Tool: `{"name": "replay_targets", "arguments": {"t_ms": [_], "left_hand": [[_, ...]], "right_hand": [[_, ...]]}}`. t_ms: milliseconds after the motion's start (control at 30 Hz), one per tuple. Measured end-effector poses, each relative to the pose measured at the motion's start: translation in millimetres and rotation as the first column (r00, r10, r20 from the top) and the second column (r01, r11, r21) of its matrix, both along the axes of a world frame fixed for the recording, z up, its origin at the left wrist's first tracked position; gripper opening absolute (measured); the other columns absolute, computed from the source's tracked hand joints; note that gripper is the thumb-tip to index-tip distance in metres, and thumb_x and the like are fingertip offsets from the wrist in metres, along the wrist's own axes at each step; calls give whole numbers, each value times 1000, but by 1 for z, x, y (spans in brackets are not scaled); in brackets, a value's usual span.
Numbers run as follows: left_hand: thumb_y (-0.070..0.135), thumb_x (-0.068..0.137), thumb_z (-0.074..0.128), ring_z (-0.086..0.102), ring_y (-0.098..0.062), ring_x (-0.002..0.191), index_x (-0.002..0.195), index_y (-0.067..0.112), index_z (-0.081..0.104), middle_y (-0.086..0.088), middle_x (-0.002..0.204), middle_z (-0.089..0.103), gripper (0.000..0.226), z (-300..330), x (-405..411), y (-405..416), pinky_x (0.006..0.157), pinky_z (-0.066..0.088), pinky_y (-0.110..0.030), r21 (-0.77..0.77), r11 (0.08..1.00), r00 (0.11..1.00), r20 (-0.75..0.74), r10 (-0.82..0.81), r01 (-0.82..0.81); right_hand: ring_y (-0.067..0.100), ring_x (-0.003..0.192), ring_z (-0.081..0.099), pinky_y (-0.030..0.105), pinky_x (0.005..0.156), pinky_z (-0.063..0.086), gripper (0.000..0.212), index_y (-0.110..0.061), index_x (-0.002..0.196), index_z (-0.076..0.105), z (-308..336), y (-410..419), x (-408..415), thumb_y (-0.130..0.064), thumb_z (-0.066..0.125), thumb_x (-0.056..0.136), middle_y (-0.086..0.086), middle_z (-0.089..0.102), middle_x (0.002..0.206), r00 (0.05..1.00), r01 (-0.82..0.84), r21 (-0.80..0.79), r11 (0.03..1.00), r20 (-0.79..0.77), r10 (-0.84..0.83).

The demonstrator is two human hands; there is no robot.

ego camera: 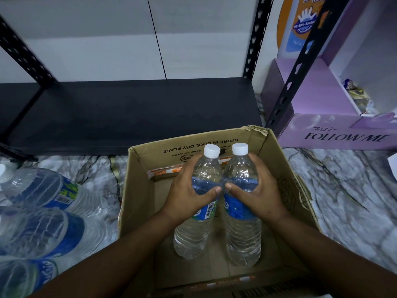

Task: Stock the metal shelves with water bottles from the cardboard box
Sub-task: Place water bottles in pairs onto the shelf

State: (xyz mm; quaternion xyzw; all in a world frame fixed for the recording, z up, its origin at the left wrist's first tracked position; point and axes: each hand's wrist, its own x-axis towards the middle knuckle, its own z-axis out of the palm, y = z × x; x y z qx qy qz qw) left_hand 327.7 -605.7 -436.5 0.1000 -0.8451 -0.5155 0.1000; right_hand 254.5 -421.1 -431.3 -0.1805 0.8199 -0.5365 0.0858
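Observation:
Two clear water bottles with white caps and blue labels stand side by side inside the open cardboard box [137, 190]. My left hand [189, 190] grips the left bottle [193, 233] around its label. My right hand [255, 190] grips the right bottle [242, 237] the same way. My thumbs nearly meet between the bottles. The box floor around the bottles is bare. Beyond the box lies the black metal shelf [133, 108], low and with nothing on it, framed by perforated black uprights [255, 39].
Several more water bottles [47, 190] lie on their sides on the marble floor [348, 190] at the left. A purple "FOLLOW ME" display box [343, 134] stands at the right behind a slanted shelf upright [294, 78].

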Motion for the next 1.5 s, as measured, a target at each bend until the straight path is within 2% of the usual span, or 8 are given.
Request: {"name": "replay_targets", "arguments": {"t_ms": [233,400,533,700,1033,1167,1367,1500], "left_hand": [[51,71,70,45,-1,127,141,47,29,15,138,47,82,4,3,3,101,46,-28,-20,1000,1000,-3,0,0],[48,69,71,53,-4,119,130,56,34,14,129,54,71,7,1,3,97,52,-35,-25,999,1000,-4,26,-26],[50,68,69,56,-12,118,135,41,38,7,129,57,74,7,-3,1,97,51,-43,-28,997,998,9,65,-65],[52,68,68,56,-15,119,138,34,39,6,130,56,78,10,-3,0,97,51,-46,-50,997,998,20,57,-56],[52,67,64,54,-2,114,128,48,34,25,120,52,68,30,-1,3,98,49,-32,-76,997,999,-38,32,-35],[49,67,66,59,-4,110,128,44,40,21,118,58,66,37,0,2,95,52,-35,-55,998,998,-66,20,-24],[51,66,66,61,-1,106,122,53,38,17,116,62,63,62,2,0,89,52,-25,-48,999,997,-79,12,-16],[50,67,66,61,-6,109,129,47,36,12,121,61,68,92,7,-2,90,52,-24,-26,999,996,-82,31,-33]], "right_hand": [[11,126,48,40,102,47,87,-33,137,36,-1,1,0,-58,74,63,-4,49,136,1000,-16,-15,1000,0,16],[10,122,51,26,97,46,87,-27,139,37,-1,-1,2,-52,75,64,-3,51,133,1000,11,-11,1000,-16,-11],[11,119,51,27,96,45,84,-20,140,38,-3,-3,2,-34,82,71,-1,50,134,999,23,17,1000,-39,-22],[12,118,50,12,91,38,81,-18,139,39,1,-4,4,-26,83,71,-1,51,131,997,15,37,999,-80,-12],[9,116,50,7,89,35,77,-30,131,38,15,0,2,-22,84,70,-7,50,125,989,5,22,1000,-151,-2],[7,117,49,4,91,32,80,-19,137,42,25,0,0,-25,84,69,-7,50,127,987,24,27,999,-158,-19],[8,121,50,21,99,42,84,-18,138,42,52,-5,-4,-43,76,66,-4,53,132,983,8,-4,1000,-186,-8],[-1,111,53,15,92,45,72,-25,130,45,86,-8,-2,-37,78,68,-13,54,120,976,-3,-20,1000,-218,-1]]}}
